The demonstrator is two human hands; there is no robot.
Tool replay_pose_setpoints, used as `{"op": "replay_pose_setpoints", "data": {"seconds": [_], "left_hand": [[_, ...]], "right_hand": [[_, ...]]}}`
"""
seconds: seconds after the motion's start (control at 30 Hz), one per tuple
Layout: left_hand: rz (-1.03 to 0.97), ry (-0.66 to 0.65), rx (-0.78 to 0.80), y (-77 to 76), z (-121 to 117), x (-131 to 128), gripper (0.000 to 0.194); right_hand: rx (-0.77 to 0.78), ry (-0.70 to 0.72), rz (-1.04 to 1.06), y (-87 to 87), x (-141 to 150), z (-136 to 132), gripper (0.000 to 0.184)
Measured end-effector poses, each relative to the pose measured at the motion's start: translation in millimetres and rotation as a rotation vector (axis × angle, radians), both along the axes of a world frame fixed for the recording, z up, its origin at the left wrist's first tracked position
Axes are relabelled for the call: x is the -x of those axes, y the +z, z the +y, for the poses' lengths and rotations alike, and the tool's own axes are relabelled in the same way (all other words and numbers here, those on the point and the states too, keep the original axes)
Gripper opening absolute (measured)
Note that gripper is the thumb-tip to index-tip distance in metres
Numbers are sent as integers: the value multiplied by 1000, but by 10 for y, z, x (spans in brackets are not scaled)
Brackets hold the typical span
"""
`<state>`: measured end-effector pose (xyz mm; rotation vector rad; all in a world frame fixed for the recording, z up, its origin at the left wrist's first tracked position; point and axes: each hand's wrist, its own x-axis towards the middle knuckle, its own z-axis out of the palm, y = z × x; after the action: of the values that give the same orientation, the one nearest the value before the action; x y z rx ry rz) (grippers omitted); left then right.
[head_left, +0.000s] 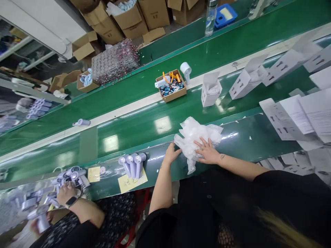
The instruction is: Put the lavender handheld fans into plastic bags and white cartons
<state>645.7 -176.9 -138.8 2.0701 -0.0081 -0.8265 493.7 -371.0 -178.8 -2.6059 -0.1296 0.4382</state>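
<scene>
A crumpled heap of clear plastic bags (192, 137) lies on the near green bench in front of me. My right hand (207, 152) rests flat on the heap with its fingers spread. At the heap's left edge is my left hand (172, 153), its thumb held apart from the fingers and nothing visible in its grasp. Further left, three pale purple handheld fans (133, 164) lie side by side, partly over a yellow paper note (132, 182) with handwriting.
Beyond the bench runs a green conveyor (134, 124) carrying open white boxes (210, 90). A small carton of parts (172, 90) sits on its far side. To the right stand white box blanks and papers (297, 113). At left, a co-worker's hand (67, 193) reaches among purple fans (77, 174).
</scene>
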Motion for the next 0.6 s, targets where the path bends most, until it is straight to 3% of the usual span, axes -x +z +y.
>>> {"op": "replay_pose_setpoints", "data": {"seconds": [0.1, 0.17, 0.27, 0.33, 0.43, 0.5, 0.6], "left_hand": [[-196, 114, -421, 150, 899, -177, 28], [-349, 194, -708, 217, 1481, -203, 30], [-358, 132, -970, 147, 2076, -147, 40], [-334, 17, -1018, 2, 2249, -98, 44], [-417, -65, -1041, -183, 2286, -64, 40], [-433, -14, -992, -205, 2246, -77, 36], [-303, 124, -794, -91, 2116, -91, 33]], "right_hand": [[26, -8, -25, -113, -42, 23, 48], [41, -34, -15, -135, -67, 59, 48], [66, -128, 60, -132, -126, 208, 49], [69, -211, 139, -107, -180, 367, 52], [74, -314, 237, -38, -305, 628, 56], [100, -381, 326, 29, -419, 762, 62], [104, -438, 476, 206, -545, 820, 73]]}}
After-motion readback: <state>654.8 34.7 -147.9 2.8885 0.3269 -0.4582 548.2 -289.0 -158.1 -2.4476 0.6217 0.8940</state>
